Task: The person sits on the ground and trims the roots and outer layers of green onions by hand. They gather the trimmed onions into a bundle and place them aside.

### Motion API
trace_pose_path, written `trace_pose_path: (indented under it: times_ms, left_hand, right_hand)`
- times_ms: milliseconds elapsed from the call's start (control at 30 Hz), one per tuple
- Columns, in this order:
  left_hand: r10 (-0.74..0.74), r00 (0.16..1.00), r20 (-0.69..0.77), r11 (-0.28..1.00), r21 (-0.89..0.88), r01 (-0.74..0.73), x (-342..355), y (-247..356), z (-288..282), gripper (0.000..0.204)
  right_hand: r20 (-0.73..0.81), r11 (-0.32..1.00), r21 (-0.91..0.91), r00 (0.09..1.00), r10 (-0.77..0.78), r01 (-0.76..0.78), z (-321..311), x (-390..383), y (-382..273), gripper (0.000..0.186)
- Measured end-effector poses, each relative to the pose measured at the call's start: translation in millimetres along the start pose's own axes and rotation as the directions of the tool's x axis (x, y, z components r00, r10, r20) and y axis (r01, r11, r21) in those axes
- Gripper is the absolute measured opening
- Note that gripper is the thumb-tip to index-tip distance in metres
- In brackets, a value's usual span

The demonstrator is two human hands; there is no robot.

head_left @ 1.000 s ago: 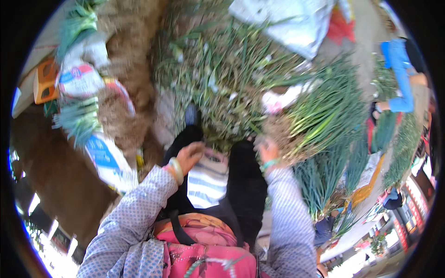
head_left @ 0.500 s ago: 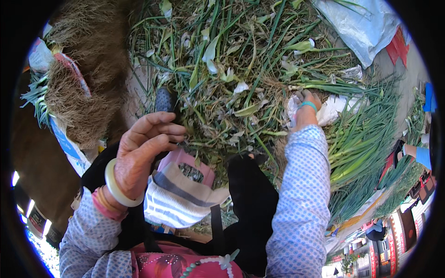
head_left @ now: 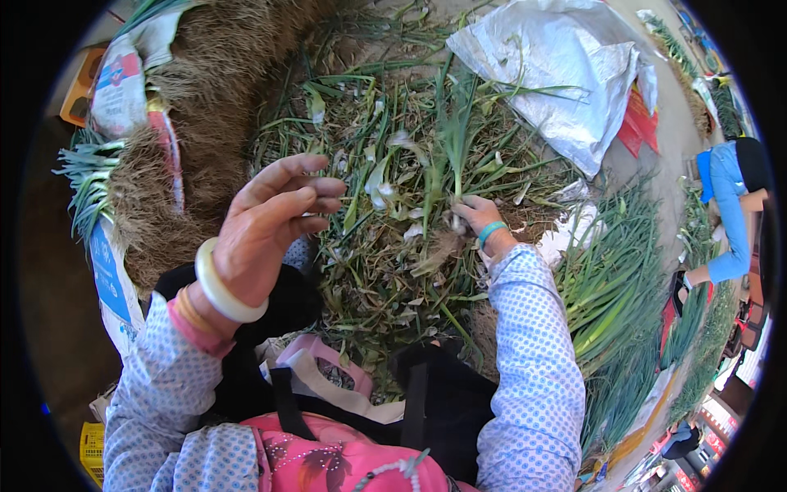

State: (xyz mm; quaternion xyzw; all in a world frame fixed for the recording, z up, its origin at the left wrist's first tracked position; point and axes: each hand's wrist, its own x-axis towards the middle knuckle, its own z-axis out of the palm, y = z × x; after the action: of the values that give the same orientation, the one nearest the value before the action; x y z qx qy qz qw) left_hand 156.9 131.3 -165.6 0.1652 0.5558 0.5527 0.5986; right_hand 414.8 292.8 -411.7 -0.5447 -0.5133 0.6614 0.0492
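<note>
My right hand [head_left: 477, 216] is closed around the lower end of a scallion [head_left: 457, 152], holding it above a heap of trimmings. Its green leaves point up and away from me, blurred by motion, and pale roots hang below the fingers. My left hand [head_left: 264, 215], with a pale bangle at the wrist, is raised at centre left. Its fingers are curved and apart, and it holds nothing. Stripped leaves and dry skins form the trimmings heap [head_left: 373, 275] under and beyond both hands. A large pile of scallions [head_left: 615, 303] lies to the right of my right forearm.
Root-end-out bundles of scallions [head_left: 221, 107] are stacked at the left. A white plastic sack [head_left: 557, 70] lies at the far right. A pink plastic stool [head_left: 354, 373] stands by my legs. Another person in blue jeans [head_left: 728, 209] is at the right edge. A yellow crate [head_left: 92, 451] sits lower left.
My right hand has come from the scallion pile toward the middle, now with a scallion in it. My left hand stays raised and empty. The whole view has shifted.
</note>
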Motion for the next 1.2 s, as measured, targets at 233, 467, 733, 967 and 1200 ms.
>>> trace_pose_path:
  times_ms: [233, 467, 733, 967, 1200]
  left_hand:
    - [0.074, 0.997, 0.014, 0.995, -0.066, -0.073, -5.6, -6.5, -1.0, 0.027]
    - [0.052, 0.973, 0.227, 0.997, 0.043, -0.063, -10.0, -22.9, 30.4, 0.046]
    - [0.142, 0.782, 0.607, 0.989, -0.124, -0.083, -34.0, -17.2, 44.8, 0.045]
    - [0.152, 0.760, 0.632, 0.988, -0.088, -0.124, -46.1, -21.0, 39.5, 0.041]
    - [0.004, 0.764, 0.645, 1.000, -0.004, -0.002, -43.1, -13.2, 31.1, 0.046]
  right_hand:
    - [-0.079, 0.998, -0.019, 0.995, -0.061, 0.060, -2.0, -127.6, -88.7, 0.032]
    - [-0.239, 0.893, -0.076, 0.861, -0.449, 0.444, 60.4, -254.8, -143.5, 0.022]
    - [-0.221, 0.699, -0.445, 0.687, -0.692, 0.561, 96.3, -298.0, -128.1, 0.025]
    - [-0.298, 0.776, 0.259, 0.812, -0.502, 0.575, 113.0, -282.2, -134.2, 0.025]
    - [-0.378, 0.731, 0.323, 0.790, -0.483, 0.601, 120.6, -270.8, -137.5, 0.019]
